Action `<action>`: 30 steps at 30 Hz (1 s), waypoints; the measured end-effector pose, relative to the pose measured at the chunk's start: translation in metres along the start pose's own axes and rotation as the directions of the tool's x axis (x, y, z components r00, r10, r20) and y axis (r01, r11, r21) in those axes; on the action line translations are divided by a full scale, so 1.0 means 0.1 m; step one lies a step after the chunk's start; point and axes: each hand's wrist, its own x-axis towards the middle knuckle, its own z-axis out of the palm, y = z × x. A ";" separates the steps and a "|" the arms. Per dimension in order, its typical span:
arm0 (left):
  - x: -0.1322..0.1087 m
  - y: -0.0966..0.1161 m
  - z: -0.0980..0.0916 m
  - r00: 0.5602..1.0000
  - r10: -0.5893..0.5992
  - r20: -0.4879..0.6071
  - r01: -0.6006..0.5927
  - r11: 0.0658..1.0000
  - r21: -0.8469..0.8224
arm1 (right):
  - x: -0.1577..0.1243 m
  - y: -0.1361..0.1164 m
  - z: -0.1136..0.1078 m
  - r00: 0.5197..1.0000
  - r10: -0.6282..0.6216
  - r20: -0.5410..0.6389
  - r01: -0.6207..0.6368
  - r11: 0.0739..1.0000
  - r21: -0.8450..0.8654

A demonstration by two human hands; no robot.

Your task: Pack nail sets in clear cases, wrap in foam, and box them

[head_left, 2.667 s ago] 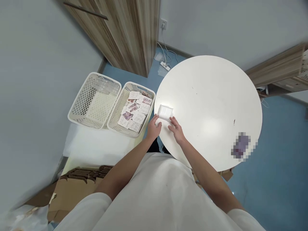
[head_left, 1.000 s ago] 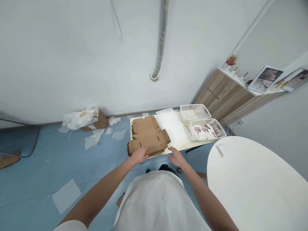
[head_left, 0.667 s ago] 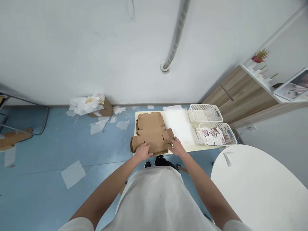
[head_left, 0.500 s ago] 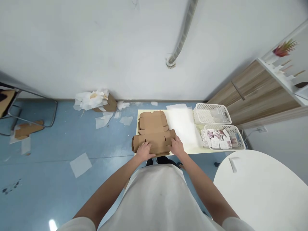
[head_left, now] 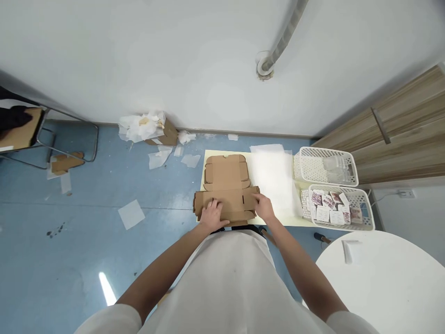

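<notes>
A flat, unfolded cardboard box (head_left: 227, 174) lies on top of a stack of similar blanks in front of me. My left hand (head_left: 212, 217) rests on the near left part of the cardboard, fingers spread over its surface by a slot. At the near right edge, my right hand (head_left: 264, 207) has its fingers curled onto the side flap, with thumb and fingertips at the cardboard's border. Beside the stack, white paper sheets (head_left: 273, 178) lie on the pale yellow tabletop (head_left: 295, 218).
Right of the sheets stand a white basket of clear plastic items (head_left: 301, 163) and another of printed packets (head_left: 308, 218). A round white table (head_left: 382, 283) is near my right side. Scrap paper (head_left: 131, 214) and a cardboard carton (head_left: 170, 133) are on the floor at left.
The camera view has shifted, with the table contents appearing farther right. The right side flap, tilted up before, now lies flatter, and my right hand has moved to its outer edge.
</notes>
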 end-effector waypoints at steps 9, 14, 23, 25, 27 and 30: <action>-0.07 -0.05 0.08 0.976 0.216 0.007 -0.216 0.976 -0.007 | -0.01 -0.04 -0.09 0.987 0.117 -0.112 -0.077 0.948 0.308; -0.04 -0.06 0.03 0.981 0.188 0.053 -0.191 0.980 0.064 | -0.33 -0.22 -0.05 0.956 0.018 -0.291 0.021 0.991 0.131; -0.01 -0.08 -0.02 0.969 0.248 -0.017 -0.245 0.962 0.119 | -0.83 -0.32 0.52 0.952 -0.222 0.212 0.255 0.957 -0.141; -0.02 -0.09 -0.04 0.963 0.267 -0.045 -0.260 0.958 0.121 | -0.83 -0.25 0.57 0.963 -0.213 0.165 0.234 0.964 -0.124; -0.04 -0.09 -0.04 0.955 0.285 -0.080 -0.276 0.955 0.107 | -0.83 -0.19 0.54 0.987 -0.155 0.034 0.156 0.987 -0.031; -0.10 -0.10 -0.04 0.940 0.309 -0.146 -0.305 0.951 0.045 | -0.81 -0.14 0.39 0.977 0.077 -0.200 -0.039 0.981 0.189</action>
